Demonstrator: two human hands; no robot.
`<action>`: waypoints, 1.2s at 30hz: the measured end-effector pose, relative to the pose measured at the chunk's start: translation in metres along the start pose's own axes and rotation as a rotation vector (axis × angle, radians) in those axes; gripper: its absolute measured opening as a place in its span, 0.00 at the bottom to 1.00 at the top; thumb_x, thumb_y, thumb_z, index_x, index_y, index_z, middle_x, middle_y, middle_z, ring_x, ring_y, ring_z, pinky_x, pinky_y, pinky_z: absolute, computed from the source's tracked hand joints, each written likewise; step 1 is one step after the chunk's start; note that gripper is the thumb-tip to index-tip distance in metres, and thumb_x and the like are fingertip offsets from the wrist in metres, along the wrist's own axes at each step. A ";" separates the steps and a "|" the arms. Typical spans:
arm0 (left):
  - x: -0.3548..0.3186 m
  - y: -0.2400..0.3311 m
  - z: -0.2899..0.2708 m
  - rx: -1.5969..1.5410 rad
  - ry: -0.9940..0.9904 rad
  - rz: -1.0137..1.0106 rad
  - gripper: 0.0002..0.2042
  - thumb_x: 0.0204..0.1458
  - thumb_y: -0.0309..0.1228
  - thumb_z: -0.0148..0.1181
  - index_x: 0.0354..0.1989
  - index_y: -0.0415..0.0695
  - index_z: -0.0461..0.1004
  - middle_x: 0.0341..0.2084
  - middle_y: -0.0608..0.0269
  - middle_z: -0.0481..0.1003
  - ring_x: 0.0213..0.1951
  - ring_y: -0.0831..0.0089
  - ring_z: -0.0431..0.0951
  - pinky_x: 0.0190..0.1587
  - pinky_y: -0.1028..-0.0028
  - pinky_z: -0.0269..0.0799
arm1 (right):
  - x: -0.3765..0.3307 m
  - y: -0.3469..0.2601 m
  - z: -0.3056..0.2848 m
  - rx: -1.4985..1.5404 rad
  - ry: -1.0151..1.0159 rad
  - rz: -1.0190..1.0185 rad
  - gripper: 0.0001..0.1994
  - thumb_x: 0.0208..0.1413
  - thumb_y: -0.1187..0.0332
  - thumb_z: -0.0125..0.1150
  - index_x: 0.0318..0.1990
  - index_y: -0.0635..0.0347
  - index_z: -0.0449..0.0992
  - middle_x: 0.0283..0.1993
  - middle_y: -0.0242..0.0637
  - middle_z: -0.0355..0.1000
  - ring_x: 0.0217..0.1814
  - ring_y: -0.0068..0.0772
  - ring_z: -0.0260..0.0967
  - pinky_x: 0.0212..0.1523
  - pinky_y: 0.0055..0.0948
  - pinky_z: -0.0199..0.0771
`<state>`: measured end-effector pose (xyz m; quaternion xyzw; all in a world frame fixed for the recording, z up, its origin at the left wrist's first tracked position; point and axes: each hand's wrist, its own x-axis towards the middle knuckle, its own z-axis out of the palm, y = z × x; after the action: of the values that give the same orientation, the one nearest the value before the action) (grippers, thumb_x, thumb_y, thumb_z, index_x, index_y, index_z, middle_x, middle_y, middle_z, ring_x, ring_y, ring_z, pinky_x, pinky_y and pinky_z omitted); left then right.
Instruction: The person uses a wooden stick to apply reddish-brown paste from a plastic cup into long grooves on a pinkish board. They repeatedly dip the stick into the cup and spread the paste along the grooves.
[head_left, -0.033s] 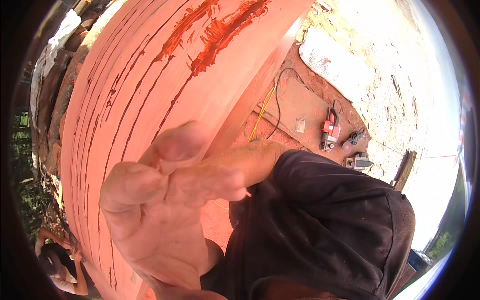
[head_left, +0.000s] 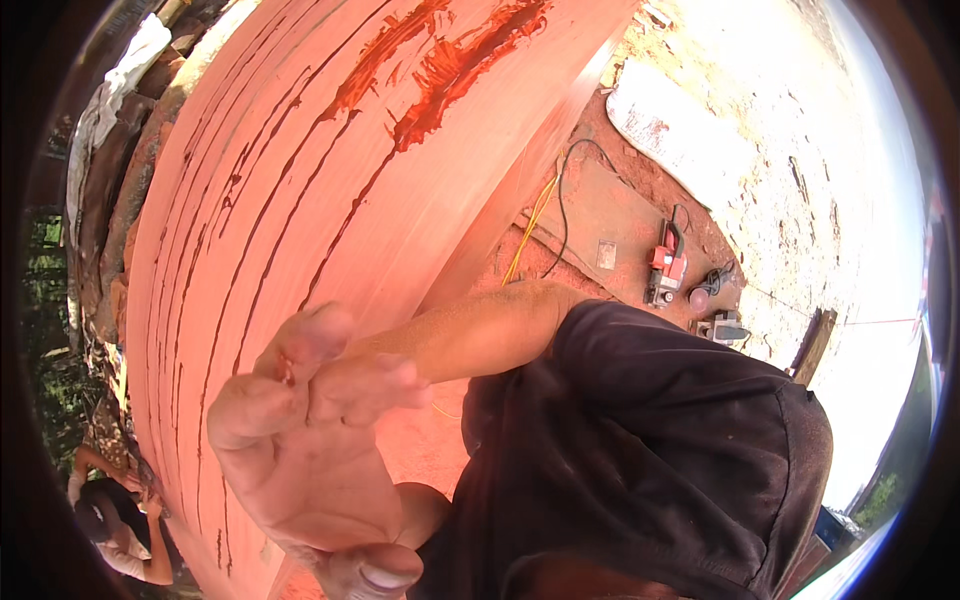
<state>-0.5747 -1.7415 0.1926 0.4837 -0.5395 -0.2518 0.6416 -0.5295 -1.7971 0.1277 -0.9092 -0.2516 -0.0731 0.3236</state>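
My left hand (head_left: 310, 460) is large in the lower left of the head view, palm toward the camera. Its fingers curl loosely at the top, and the thumb lies apart from them at the lower edge. Nothing shows in the palm; a small red smear marks one finger. Behind the hand spreads a broad pinkish-red plank surface (head_left: 330, 240), lined with dark seams and bearing wet-looking red smears (head_left: 450, 90). A bare limb (head_left: 490, 320) comes out of dark clothing (head_left: 650, 440) and passes behind my fingers; where it ends is hidden. I cannot make out my right hand.
Right of the plank surface, a dusty board (head_left: 600, 235) lies on reddish ground with a red power tool (head_left: 667, 265), other tools (head_left: 720, 328) and cords (head_left: 530, 230). A white sheet (head_left: 670, 120) lies beyond. Another person (head_left: 120, 530) bends at the lower left.
The fingers of my left hand have drawn down and left, and the thumb now shows clearly at the lower edge. The view has shifted slightly.
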 end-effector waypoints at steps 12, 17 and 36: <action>-0.256 -0.008 -0.047 1.001 1.188 -0.600 0.41 0.43 0.38 0.83 0.66 0.42 0.68 0.54 0.58 0.76 0.48 0.70 0.74 0.44 0.68 0.70 | -0.008 0.002 -0.016 -0.143 -0.009 0.071 0.05 0.50 0.74 0.63 0.31 0.68 0.81 0.31 0.56 0.79 0.38 0.60 0.80 0.39 0.52 0.79; -0.231 -0.053 -0.057 1.140 1.027 -0.646 0.54 0.33 0.40 0.87 0.70 0.37 0.61 0.61 0.48 0.72 0.55 0.54 0.75 0.53 0.61 0.71 | -0.020 -0.006 -0.020 -0.166 -0.024 0.062 0.06 0.55 0.72 0.61 0.34 0.67 0.79 0.29 0.52 0.77 0.36 0.60 0.77 0.35 0.52 0.75; -0.203 -0.103 -0.082 0.708 0.823 -0.193 0.54 0.35 0.39 0.86 0.71 0.40 0.57 0.63 0.47 0.66 0.67 0.52 0.68 0.71 0.56 0.62 | -0.072 -0.003 -0.041 0.004 0.098 0.084 0.08 0.55 0.74 0.64 0.42 0.61 0.82 0.31 0.44 0.77 0.33 0.52 0.77 0.33 0.47 0.75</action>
<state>-0.5364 -1.5829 0.0137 0.7755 -0.2492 0.0972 0.5718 -0.5917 -1.8499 0.1398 -0.9138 -0.1970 -0.1034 0.3399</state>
